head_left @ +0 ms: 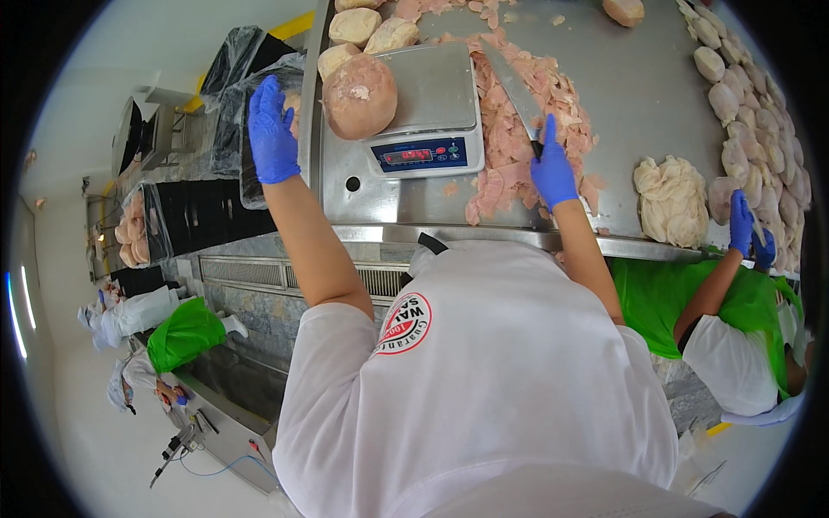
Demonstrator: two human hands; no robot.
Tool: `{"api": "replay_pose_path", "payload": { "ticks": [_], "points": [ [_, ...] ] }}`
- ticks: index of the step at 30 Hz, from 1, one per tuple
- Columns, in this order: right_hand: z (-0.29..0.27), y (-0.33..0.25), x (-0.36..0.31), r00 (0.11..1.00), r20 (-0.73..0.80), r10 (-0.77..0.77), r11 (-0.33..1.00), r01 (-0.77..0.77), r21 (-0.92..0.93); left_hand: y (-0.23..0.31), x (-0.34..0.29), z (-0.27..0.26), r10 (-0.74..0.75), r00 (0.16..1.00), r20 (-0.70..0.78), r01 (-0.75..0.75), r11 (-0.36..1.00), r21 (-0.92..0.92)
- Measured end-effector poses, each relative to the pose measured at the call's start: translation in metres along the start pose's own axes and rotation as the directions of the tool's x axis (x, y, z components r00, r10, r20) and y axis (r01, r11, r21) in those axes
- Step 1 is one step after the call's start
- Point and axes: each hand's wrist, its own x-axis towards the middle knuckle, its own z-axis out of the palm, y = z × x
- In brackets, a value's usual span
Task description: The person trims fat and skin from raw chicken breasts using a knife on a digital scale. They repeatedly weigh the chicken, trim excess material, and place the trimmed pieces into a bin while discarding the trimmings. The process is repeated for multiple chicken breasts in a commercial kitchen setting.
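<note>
My left hand [274,138], in a blue glove, is over a plastic-lined black crate [253,155] left of the table. Its fingers are stretched out and hold nothing that I can see; part of a pale meat piece [294,112] shows beside it. In my right hand [554,171], also gloved, is a long knife [509,86] by its black handle, the index finger extended. The blade lies over a heap of thin pink meat slices [566,95]. Between my hands stands a digital scale [432,86] with a lit red display. A large round meat ball [360,99] overlaps its left edge.
Several pale meat balls [354,28] sit behind the scale on the steel table [622,104]. At right are a pile of whitish skins [672,200] and rows of meat pieces [747,129], where a co-worker's gloved hands [743,223] work. The table has a drain hole [352,184].
</note>
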Motion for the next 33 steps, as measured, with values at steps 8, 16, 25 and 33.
{"api": "replay_pose_path", "payload": {
  "ticks": [8,16,25,33],
  "points": [
    [-0.026,0.054,-0.003,0.967,-0.194,0.162,0.953,-0.103,0.285,0.021,-0.052,0.051,0.419,0.904,-0.088,-0.398,0.897,0.191],
    [-0.07,-0.001,-0.022,0.975,-0.035,0.218,0.827,-0.166,0.537,-0.14,-0.207,0.225,-0.034,0.731,0.681,-0.391,0.797,0.459],
    [-0.072,0.021,-0.018,0.943,-0.081,0.323,0.747,-0.201,0.634,-0.136,-0.186,0.289,-0.333,0.617,0.713,-0.399,0.649,0.648],
    [-0.053,0.014,0.018,0.964,-0.264,0.029,0.862,0.11,0.494,-0.059,-0.182,0.238,-0.16,0.442,0.883,-0.36,0.869,0.338]
  ]
}}
